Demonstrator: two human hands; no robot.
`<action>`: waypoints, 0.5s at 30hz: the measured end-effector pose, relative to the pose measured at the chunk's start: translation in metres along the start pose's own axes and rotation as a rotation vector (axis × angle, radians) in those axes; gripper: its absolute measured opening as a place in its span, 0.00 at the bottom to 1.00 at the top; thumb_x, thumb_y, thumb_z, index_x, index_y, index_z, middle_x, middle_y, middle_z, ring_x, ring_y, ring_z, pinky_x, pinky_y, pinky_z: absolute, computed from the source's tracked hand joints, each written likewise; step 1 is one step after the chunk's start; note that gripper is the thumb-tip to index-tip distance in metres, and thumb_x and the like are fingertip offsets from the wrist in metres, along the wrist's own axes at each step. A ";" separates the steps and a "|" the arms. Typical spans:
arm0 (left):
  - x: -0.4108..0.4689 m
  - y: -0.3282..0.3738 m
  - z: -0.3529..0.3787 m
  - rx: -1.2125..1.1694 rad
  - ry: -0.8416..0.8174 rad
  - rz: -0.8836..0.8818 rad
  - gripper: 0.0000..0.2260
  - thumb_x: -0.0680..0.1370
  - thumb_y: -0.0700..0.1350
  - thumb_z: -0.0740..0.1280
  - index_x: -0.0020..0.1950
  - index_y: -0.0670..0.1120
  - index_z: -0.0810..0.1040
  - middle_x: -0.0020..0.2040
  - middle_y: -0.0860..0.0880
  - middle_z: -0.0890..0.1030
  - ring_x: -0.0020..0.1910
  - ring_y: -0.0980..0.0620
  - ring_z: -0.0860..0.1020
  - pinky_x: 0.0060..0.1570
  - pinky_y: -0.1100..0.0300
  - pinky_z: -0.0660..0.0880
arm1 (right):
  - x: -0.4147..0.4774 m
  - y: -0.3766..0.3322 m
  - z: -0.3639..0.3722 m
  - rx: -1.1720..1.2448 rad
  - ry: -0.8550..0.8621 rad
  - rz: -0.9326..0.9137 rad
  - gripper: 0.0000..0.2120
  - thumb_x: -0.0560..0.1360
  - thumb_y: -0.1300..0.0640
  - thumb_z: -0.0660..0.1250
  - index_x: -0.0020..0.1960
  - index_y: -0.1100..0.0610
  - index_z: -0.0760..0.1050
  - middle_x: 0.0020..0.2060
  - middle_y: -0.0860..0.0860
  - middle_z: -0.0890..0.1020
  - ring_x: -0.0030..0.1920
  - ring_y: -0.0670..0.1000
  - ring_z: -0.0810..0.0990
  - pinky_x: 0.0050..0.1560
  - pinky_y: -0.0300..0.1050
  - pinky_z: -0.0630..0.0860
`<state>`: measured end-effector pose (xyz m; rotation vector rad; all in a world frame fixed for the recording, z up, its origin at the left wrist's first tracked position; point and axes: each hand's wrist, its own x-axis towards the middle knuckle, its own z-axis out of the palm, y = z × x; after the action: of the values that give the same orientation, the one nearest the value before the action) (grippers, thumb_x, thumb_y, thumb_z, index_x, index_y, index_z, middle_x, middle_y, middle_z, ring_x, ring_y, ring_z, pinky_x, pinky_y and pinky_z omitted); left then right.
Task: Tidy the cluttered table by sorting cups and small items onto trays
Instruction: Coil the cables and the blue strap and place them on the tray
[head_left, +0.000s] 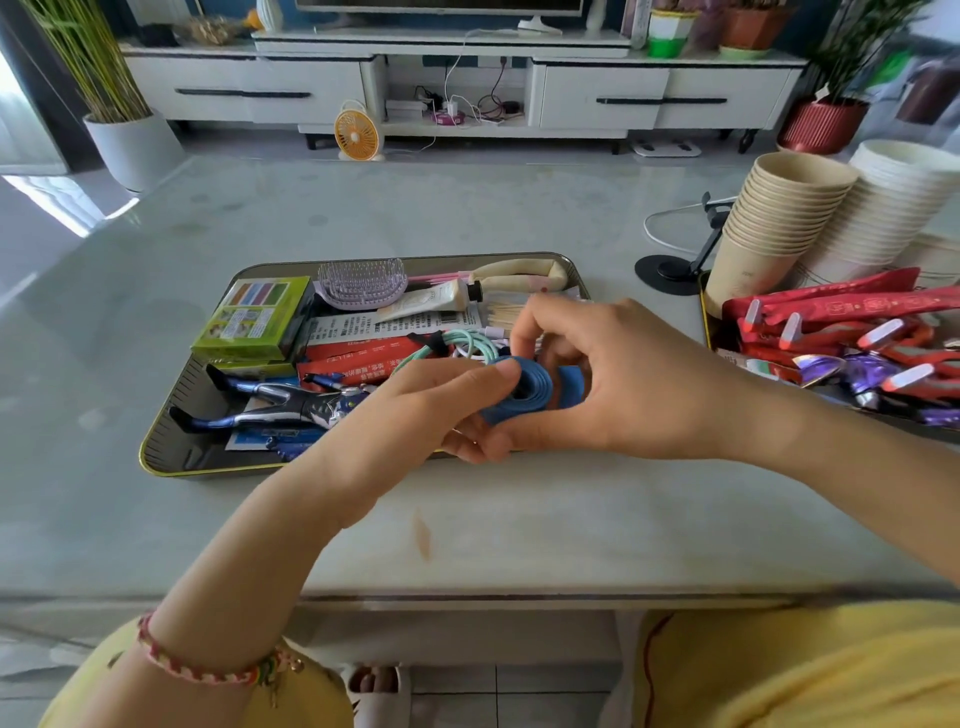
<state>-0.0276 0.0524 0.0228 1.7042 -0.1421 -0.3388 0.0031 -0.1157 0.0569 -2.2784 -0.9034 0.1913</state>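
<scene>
Blue rolled band between left hand and right hand

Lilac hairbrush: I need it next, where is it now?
In the head view, left of centre, the lilac hairbrush lies at the far edge of the middle tray, between the green box and the cream tube.

You see: coiled band blue | box green | hairbrush lilac | cable mint | sachets red | cups beige | your clothing yellow
</scene>
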 end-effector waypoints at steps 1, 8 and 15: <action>0.000 0.000 -0.001 0.031 -0.004 -0.010 0.22 0.70 0.54 0.61 0.50 0.36 0.78 0.37 0.43 0.80 0.36 0.51 0.77 0.43 0.58 0.76 | 0.000 0.000 0.000 -0.013 0.000 -0.010 0.22 0.60 0.45 0.77 0.45 0.54 0.72 0.36 0.51 0.80 0.29 0.42 0.71 0.30 0.36 0.68; -0.002 0.000 -0.011 0.087 -0.085 -0.022 0.21 0.72 0.52 0.61 0.49 0.34 0.78 0.39 0.44 0.80 0.38 0.52 0.77 0.46 0.56 0.75 | 0.002 0.002 0.005 -0.014 0.067 -0.069 0.30 0.57 0.43 0.77 0.55 0.46 0.70 0.38 0.42 0.67 0.37 0.40 0.68 0.37 0.31 0.67; -0.001 0.001 -0.013 0.035 -0.042 -0.018 0.15 0.71 0.53 0.62 0.43 0.43 0.80 0.37 0.45 0.80 0.36 0.53 0.78 0.43 0.60 0.77 | 0.004 0.003 0.007 0.017 0.158 -0.098 0.30 0.58 0.47 0.79 0.54 0.48 0.68 0.30 0.45 0.65 0.31 0.42 0.67 0.32 0.34 0.64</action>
<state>-0.0243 0.0644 0.0251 1.7345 -0.1648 -0.3878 0.0049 -0.1107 0.0501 -2.1926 -0.9241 -0.0245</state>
